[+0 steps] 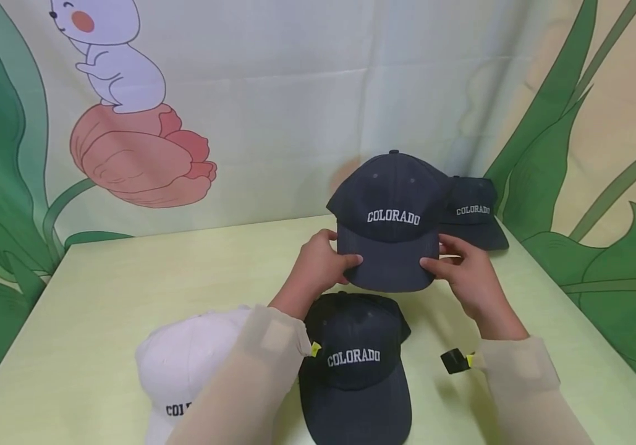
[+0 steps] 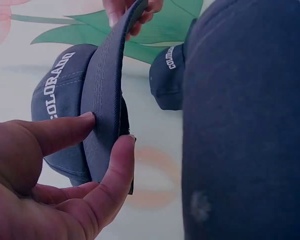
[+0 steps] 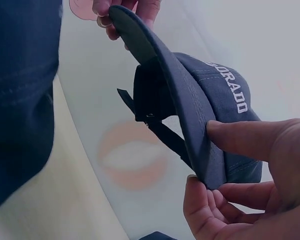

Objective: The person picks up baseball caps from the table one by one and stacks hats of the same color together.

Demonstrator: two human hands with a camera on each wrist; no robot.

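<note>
A dark navy baseball cap [image 1: 392, 198] with white COLORADO lettering hangs above the table, its crown up and brim toward me. My left hand [image 1: 320, 262] pinches one side edge of the brim, thumb on top and fingers beneath. On the opposite edge, my right hand [image 1: 465, 272] pinches it the same way. The right wrist view shows the back strap [image 3: 167, 137] dangling below the crown. Just below the held cap, a second navy cap [image 1: 353, 364] lies on the table, brim toward me.
Behind the held cap, a third navy cap [image 1: 473, 213] sits at the table's back right. A white cap [image 1: 184, 358] lies at front left, partly covered by my left sleeve [image 1: 251, 377]. A printed cloth [image 1: 295, 117] hangs behind the pale yellow table [image 1: 101, 296].
</note>
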